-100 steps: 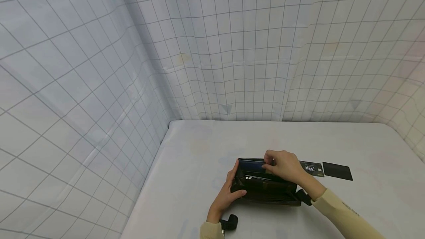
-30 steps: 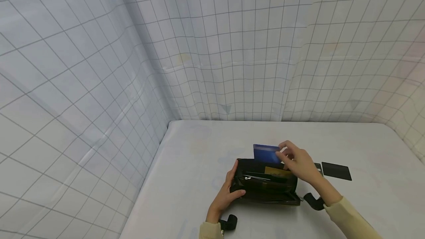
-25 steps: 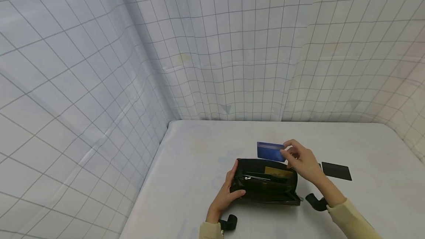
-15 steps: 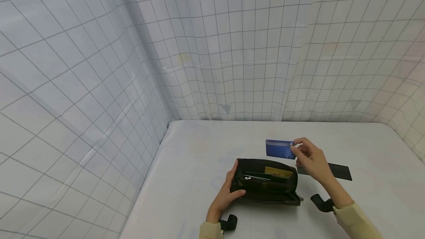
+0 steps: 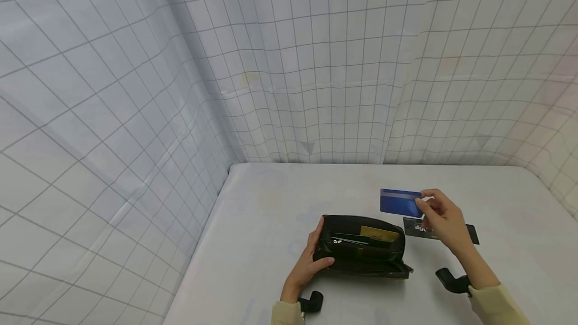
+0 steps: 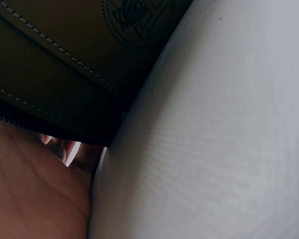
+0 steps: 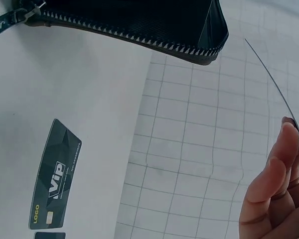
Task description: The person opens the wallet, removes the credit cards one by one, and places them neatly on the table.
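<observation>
My right hand (image 5: pixel 444 217) pinches a blue card (image 5: pixel 400 202) by its right edge, raised to the right of the wallet. In the right wrist view the card (image 7: pixel 271 77) shows edge-on as a thin line between thumb and fingers. A black zip wallet (image 5: pixel 361 262) stands unzipped on the table, and my left hand (image 5: pixel 308 267) grips its left end, thumb on the near side and fingers behind. A gold card (image 5: pixel 378 233) sticks up inside it. Close up, the left wrist view shows the stitched leather of the wallet (image 6: pixel 65 64) against the palm (image 6: pixel 35 189).
A black VIP card (image 7: pixel 57 179) lies on the white table (image 5: pixel 253 245) right of the wallet, partly under my right hand in the head view. Another dark card (image 5: pixel 472 233) lies beside it. Grid-patterned cloth walls (image 5: pixel 316 89) stand behind and to the left.
My right hand has drawn the blue card up out of the wallet and carried it right, uncovering the gold card inside. My left hand keeps its hold on the wallet.
</observation>
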